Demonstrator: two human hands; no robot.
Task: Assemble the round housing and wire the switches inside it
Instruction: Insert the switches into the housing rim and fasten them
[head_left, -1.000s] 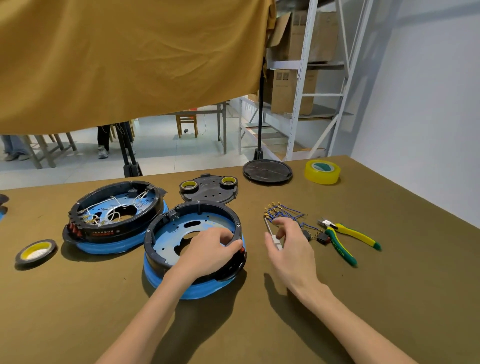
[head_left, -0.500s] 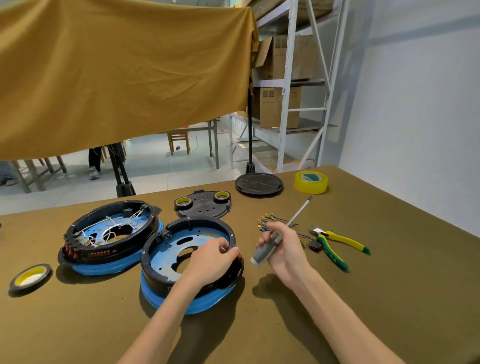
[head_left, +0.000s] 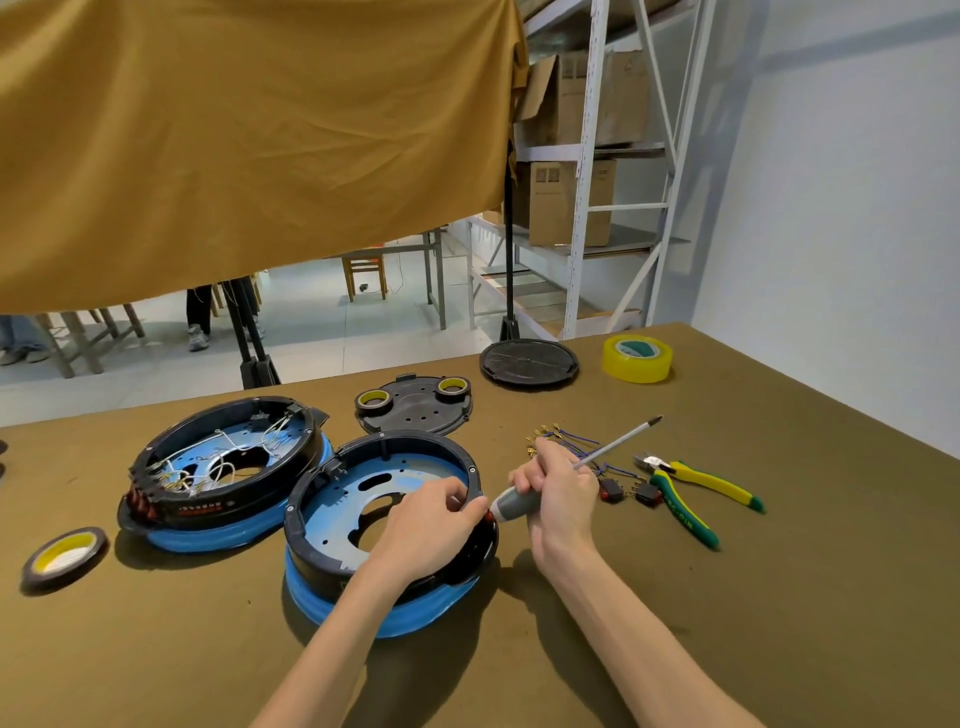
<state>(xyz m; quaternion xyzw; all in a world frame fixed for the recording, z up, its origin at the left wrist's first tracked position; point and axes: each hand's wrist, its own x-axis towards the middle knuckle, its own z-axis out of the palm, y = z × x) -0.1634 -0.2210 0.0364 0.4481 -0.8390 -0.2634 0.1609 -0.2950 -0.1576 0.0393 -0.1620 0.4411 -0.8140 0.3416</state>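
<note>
**Around the olive-brown worktable**

A wide roll of clear yellow packing tape (head_left: 637, 358) stood near the far right edge of the olive-brown felt-covered table (head_left: 779, 597), just right of a flat round black stand base (head_left: 529, 362). A thin black-and-yellow tape roll (head_left: 63, 556) lay at the near left. A mustard-yellow cloth (head_left: 249, 140) hung across the upper left. Behind it stood a white metal shelving rack (head_left: 587, 208) with brown cardboard boxes (head_left: 566, 202), and a wooden chair (head_left: 365, 273) on the pale floor.
</note>
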